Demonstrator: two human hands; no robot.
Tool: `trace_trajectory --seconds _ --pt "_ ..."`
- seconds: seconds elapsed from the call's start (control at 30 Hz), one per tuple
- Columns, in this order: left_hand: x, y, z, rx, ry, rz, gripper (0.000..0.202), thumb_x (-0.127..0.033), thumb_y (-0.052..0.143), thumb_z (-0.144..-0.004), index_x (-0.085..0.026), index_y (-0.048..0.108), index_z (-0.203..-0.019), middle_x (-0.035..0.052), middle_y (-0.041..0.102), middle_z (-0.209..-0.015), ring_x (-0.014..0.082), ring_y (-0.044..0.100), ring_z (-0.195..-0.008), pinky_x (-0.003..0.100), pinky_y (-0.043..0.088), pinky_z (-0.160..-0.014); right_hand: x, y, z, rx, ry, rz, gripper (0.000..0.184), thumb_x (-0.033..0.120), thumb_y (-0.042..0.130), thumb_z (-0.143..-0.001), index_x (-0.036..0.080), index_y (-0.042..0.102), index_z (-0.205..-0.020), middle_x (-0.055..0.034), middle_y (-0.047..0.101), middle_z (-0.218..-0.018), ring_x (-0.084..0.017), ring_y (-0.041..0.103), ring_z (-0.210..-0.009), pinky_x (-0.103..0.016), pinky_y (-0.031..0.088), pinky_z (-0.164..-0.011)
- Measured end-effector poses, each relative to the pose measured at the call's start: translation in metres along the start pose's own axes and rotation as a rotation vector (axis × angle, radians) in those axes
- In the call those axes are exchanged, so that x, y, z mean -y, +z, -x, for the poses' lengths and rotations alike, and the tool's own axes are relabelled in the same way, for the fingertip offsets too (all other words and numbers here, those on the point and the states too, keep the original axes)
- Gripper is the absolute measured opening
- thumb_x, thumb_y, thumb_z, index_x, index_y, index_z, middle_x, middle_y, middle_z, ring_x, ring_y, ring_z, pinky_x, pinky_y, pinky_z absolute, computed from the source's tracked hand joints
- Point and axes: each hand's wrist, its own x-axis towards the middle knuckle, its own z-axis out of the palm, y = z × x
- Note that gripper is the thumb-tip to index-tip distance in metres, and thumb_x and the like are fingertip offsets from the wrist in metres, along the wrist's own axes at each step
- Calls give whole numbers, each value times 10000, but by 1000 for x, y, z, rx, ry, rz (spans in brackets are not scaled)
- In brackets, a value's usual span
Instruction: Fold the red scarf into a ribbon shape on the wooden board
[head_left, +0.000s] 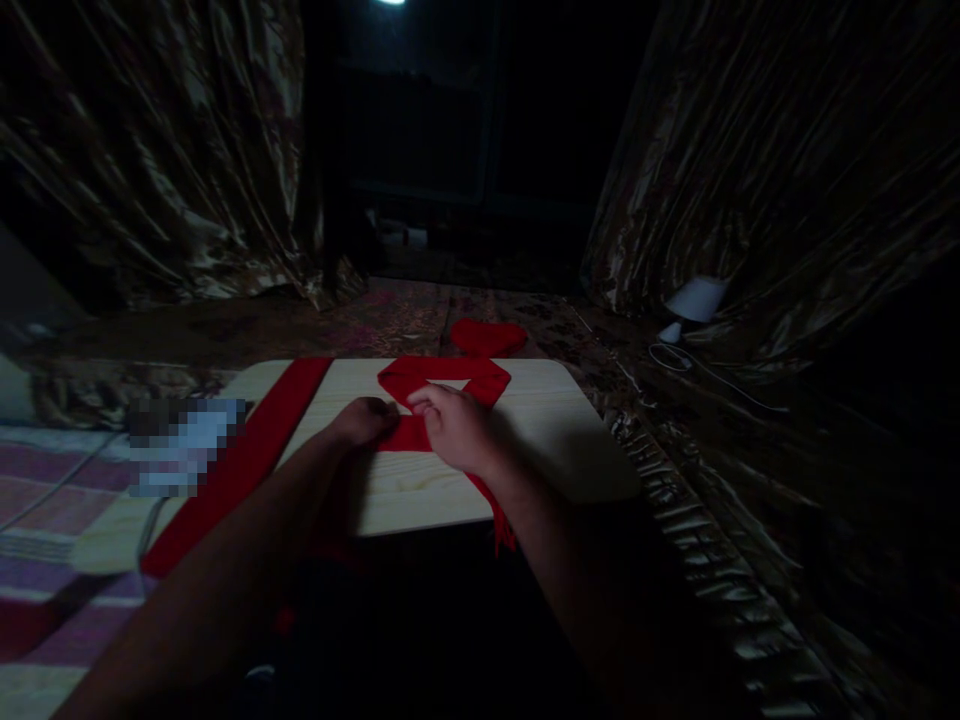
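A long red scarf (pixel 442 378) lies folded into a loop on a pale wooden board (pixel 555 420). One band of the scarf (pixel 247 455) runs diagonally off the board's left side, and a fringed end hangs over the near edge. My left hand (pixel 364 420) is closed in a fist on the cloth just left of the loop. My right hand (pixel 454 425) pinches the red fabric at the loop's lower edge, fingers curled. The two hands almost touch.
A red heart-shaped piece (pixel 487 337) lies on the patterned cloth beyond the board. Shiny drapes hang left and right. A small white lamp (pixel 696 300) with a cable sits at the right. A blurred-out patch (pixel 184 445) and striped bedding (pixel 45 500) lie at the left.
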Motion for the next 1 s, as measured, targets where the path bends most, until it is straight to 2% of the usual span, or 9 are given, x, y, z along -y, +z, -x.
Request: trace_trajectory --seconds 0.07,0.13,0.2,0.27,0.47,0.6,0.73,0.87,1.0 --pt "2 1 0 3 -2 14 302 -464 682 -688 -163 660 -710 27 636 -589 146 545 -517 264 416 -496 -22 7 -17 5 52 212 325 126 470 -940 153 684 -1184 -108 685 -1186 -203 611 -1111 -314 444 -999" --pt "3 -1 0 20 1 50 302 -457 703 -673 -160 667 -717 34 652 -611 150 562 -534 267 434 -510 -46 17 -25 83 83 384 311 177 538 -911 138 702 -1172 -130 685 -1202 -226 607 -1121 -321 430 -1019" --pt "2 -7 0 41 1 82 316 -449 741 -640 -154 694 -746 45 678 -644 163 594 -571 275 464 -543 -65 27 -26 115 72 456 351 251 559 -915 134 692 -1218 -125 679 -1232 -230 584 -1156 -326 385 -1075" --pt "-1 -15 1 69 -8 110 342 -435 775 -605 -147 719 -780 57 701 -670 179 624 -609 289 495 -585 -76 35 -22 94 57 475 417 314 565 -916 142 665 -1282 -106 659 -1285 -234 550 -1195 -334 353 -1106" --pt "-12 -36 14 341 -126 301 404 -455 781 -596 -142 747 -850 92 742 -735 222 677 -649 330 554 -661 -80 38 -15 67 64 461 481 357 573 -901 193 629 -1349 -60 626 -1345 -239 508 -1209 -349 357 -1100" --pt "-8 -46 36 404 -192 280 418 -484 760 -599 -163 747 -866 71 736 -710 208 645 -576 317 544 -593 -79 35 -16 82 81 440 474 365 576 -904 211 627 -1350 -53 618 -1352 -238 493 -1226 -363 342 -1110" --pt "6 -64 66 507 -172 219 425 -509 742 -587 -161 739 -832 51 658 -582 166 528 -448 288 446 -453 -80 36 -16 63 82 411 477 375 590 -892 195 641 -1330 -61 624 -1339 -239 509 -1194 -364 362 -1090" --pt "20 -88 96 535 -94 120 386 -513 753 -567 -199 744 -790 40 637 -585 171 536 -505 277 445 -480 -81 38 -16 56 80 399 464 365 598 -887 197 651 -1316 -68 628 -1338 -236 517 -1196 -365 369 -1086" --pt "30 -113 120 624 -79 24 419 -514 748 -602 -210 758 -890 7 590 -533 149 470 -464 253 358 -437 -85 39 -18 49 82 377 458 314 622 -851 210 667 -1295 -52 634 -1345 -228 531 -1208 -345 374 -1094"
